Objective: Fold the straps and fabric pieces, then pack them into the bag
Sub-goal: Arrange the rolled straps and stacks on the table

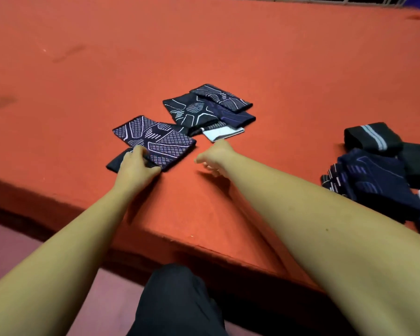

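The left grip point(136, 163) pinches the near corner of the patterned fabric piece point(157, 139), probably to keep its fold flat on the bench point(277, 57) near the front edge, while the right grip point(215, 157) hangs loose and empty beside it, with free room toward the folded stack point(209, 107).

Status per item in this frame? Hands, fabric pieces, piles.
left hand: grips the near edge of the patterned fabric piece.
patterned fabric piece: folded flat, lying partly on a black piece.
right hand: fingers loosely curled, holding nothing.
centre stack: folded pieces, overlapping.
right pile: loosely heaped.
Bag: not in view.
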`<state>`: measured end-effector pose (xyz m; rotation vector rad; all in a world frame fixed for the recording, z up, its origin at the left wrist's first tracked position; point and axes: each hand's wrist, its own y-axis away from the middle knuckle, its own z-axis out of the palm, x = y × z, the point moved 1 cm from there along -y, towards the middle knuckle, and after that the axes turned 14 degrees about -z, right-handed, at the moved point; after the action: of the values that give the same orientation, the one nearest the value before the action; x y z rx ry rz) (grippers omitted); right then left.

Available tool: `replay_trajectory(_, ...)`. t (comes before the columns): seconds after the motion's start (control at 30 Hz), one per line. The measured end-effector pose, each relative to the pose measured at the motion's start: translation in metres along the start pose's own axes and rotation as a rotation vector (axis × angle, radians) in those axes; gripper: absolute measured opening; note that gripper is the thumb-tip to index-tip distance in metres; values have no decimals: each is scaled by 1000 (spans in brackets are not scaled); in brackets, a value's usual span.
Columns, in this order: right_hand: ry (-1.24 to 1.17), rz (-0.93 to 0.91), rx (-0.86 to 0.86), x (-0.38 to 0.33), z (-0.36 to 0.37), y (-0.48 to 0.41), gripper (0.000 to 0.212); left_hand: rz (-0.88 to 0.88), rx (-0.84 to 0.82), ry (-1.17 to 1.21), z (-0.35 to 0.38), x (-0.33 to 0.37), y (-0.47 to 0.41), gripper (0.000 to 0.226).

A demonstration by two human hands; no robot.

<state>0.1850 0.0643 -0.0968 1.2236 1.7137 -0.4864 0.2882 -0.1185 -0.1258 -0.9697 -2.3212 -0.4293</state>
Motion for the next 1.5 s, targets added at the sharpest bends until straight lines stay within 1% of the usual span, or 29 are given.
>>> replay_trajectory(0.07, -5, -5, 11, -7, 15, -15, 38, 63, -37, 1, 3, -4, -10, 48)
replay_trajectory(0.1, -24, -11, 34, -10, 23, -23, 38, 99, -35, -22, 6, -7, -15, 44)
replay_trajectory(0.13, -48, -11, 57, -12, 31, -32, 36, 128, -13, -42, 8, -10, -18, 34)
replay_trajectory(0.2, -98, -12, 127, -13, 45, -45, 33, 126, 30, -2, 11, -16, -24, 14)
replay_trajectory(0.23, -86, -13, 156, -13, 49, -49, 37, 119, 32, 48, 12, -19, -26, 10)
replay_trajectory(0.3, -66, -29, 212, -10, 55, -54, 45, 141, -16, 157, 13, -21, -27, 11)
replay_trajectory(0.33, -85, -33, 228, -9, 56, -54, 41, 163, -43, 211, 12, -21, -24, 15)
replay_trajectory(0.43, -263, -46, 222, -7, 53, -45, 14, 157, -104, 420, 6, -13, -7, 18)
replay_trajectory(0.47, -305, -80, 223, -6, 50, -42, 11, 135, -119, 482, 4, -8, 0, 17)
replay_trajectory(0.53, -306, -188, 238, -7, 37, -27, 12, 111, -151, 553, 6, 5, 17, 15)
replay_trajectory(0.57, -319, -221, 244, -8, 28, -13, 12, 86, -173, 625, 9, 12, 26, 17)
replay_trajectory(0.6, -350, -247, 245, -7, 19, -1, 11, 14, -207, 758, 14, 20, 34, 20)
replay_trajectory(0.67, -430, -288, 242, -9, 1, 28, 8, -211, -307, 1117, 22, 36, 54, 20)
replay_trajectory(0.7, -493, -297, 231, -7, -7, 43, 7, -313, -361, 1261, 27, 44, 64, 16)
replay_trajectory(0.73, -584, -295, 217, -4, -15, 58, 4, -389, -403, 1341, 31, 52, 75, 11)
replay_trajectory(0.77, -691, -284, 192, -1, -23, 74, 6, -451, -436, 1386, 37, 58, 83, 7)
replay_trajectory(0.8, -801, -255, 167, 4, -31, 90, 14, -502, -475, 1427, 43, 63, 93, 8)
replay_trajectory(0.87, -975, -189, 130, 14, -48, 117, 40, -578, -590, 1551, 54, 70, 108, 11)
replay_trajectory(0.9, -1022, -175, 122, 20, -58, 129, 42, -590, -669, 1594, 59, 73, 114, 15)
replay_trajectory(0.97, -1083, -168, 125, 34, -78, 148, 34, -619, -790, 1653, 66, 78, 125, 19)
replay_trajectory(1.0, -1108, -179, 115, 41, -88, 157, 33, -636, -809, 1686, 69, 81, 131, 16)
replay_trajectory(1.07, -1115, -164, 130, 57, -104, 172, 32, -662, -772, 1720, 75, 84, 145, 12)
replay_trajectory(1.13, -1011, -125, 235, 73, -114, 183, 25, -650, -710, 1727, 79, 86, 157, 10)
replay_trajectory(1.2, -813, -87, 371, 92, -121, 187, 9, -601, -620, 1707, 82, 85, 167, 11)
replay_trajectory(1.27, -580, -67, 471, 112, -127, 188, 19, -495, -497, 1615, 83, 82, 177, 10)
replay_trajectory(1.33, -318, -75, 559, 129, -129, 189, 24, -418, -401, 1370, 83, 76, 189, 2)
replay_trajectory(1.4, -144, -78, 583, 143, -129, 190, 26, -423, -345, 1071, 84, 69, 193, 8)
replay_trajectory(1.43, -81, -78, 568, 150, -127, 191, 26, -422, -338, 985, 85, 68, 193, 9)
replay_trajectory(1.5, 33, -102, 538, 161, -122, 195, 24, -404, -335, 901, 83, 70, 190, 7)
